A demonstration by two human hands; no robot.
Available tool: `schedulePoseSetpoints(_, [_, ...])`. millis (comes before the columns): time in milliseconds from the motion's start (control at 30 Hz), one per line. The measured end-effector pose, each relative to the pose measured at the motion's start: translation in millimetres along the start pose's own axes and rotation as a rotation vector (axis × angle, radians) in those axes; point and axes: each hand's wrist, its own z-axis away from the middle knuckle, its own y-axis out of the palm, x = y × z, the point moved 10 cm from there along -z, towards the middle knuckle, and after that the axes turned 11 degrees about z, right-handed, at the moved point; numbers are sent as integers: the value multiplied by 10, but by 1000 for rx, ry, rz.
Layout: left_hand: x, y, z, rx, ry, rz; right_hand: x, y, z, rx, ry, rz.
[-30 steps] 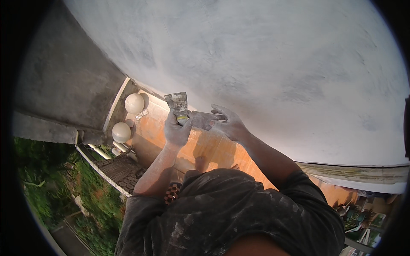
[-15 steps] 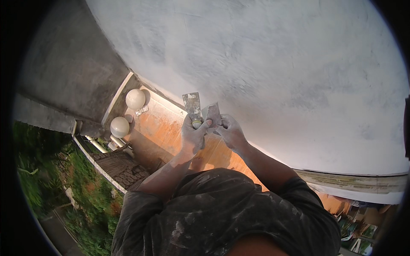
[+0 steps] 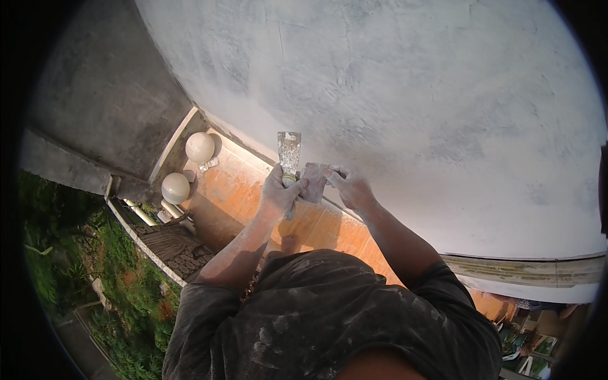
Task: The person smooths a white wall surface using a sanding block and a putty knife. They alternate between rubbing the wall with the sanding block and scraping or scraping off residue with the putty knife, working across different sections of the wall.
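My left hand (image 3: 277,195), coated in white dust, is closed round the handle of a putty knife (image 3: 289,152). Its wide blade points up and away from me, spotted with dried white filler. Between my two hands is a small grey rectangular sheet (image 3: 313,185), which looks like sandpaper. The left thumb presses on one side of it. Fingers of my right hand (image 3: 354,190), dusty too, pinch its upper right edge. Beyond both hands rises a white, patchily coated wall (image 3: 405,114).
An orange tiled floor (image 3: 244,183) lies below, streaked with white dust. Two pale round globes (image 3: 200,147) stand at the left by a dark grey wall (image 3: 107,95). A railing (image 3: 145,240) borders greenery at the lower left. Several items (image 3: 532,342) are heaped at the lower right.
The putty knife has turned more upright and shifted slightly right. My right hand has moved a little right, its fingers now at the sheet's upper edge. The sheet sits slightly lower.
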Motion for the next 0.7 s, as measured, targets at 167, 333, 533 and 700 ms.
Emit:
schedulePoseSetpoints(167, [54, 11, 8, -38, -78, 219, 19, 19, 74, 13, -50, -13])
schedulePoseSetpoints(333, [-76, -14, -35, -33, -30, 124, 52, 52, 139, 136, 19, -252])
schedulePoseSetpoints(533, [-149, -30, -69, 21, -81, -43, 57, 110, 220, 187, 17, -247])
schedulePoseSetpoints(700, [-113, 119, -140, 210, -124, 21, -39, 199, 312, 227, 33, -13])
